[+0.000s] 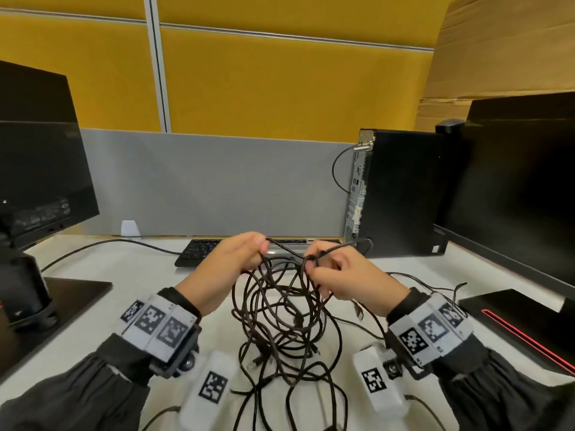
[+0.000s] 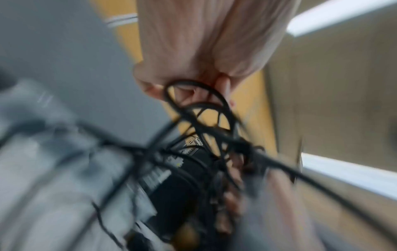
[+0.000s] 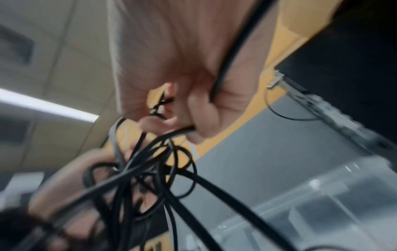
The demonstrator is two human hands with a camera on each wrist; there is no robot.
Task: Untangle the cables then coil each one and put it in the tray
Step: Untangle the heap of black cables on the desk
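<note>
Cables point(image 1: 280, 309): dark tangle lifted above near desk centre. Left hand point(image 1: 230, 265) and right hand point(image 1: 339, 275) each pinched strands at its top. Risk: pulling apart likely tightens knots.

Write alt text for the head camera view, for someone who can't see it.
Two hands lift a tangled bundle of dark cables above a white desk: the left hand grips loops at the top and the right hand pinches a strand beside it. A keyboard, a black computer tower and monitors stand behind.
</note>
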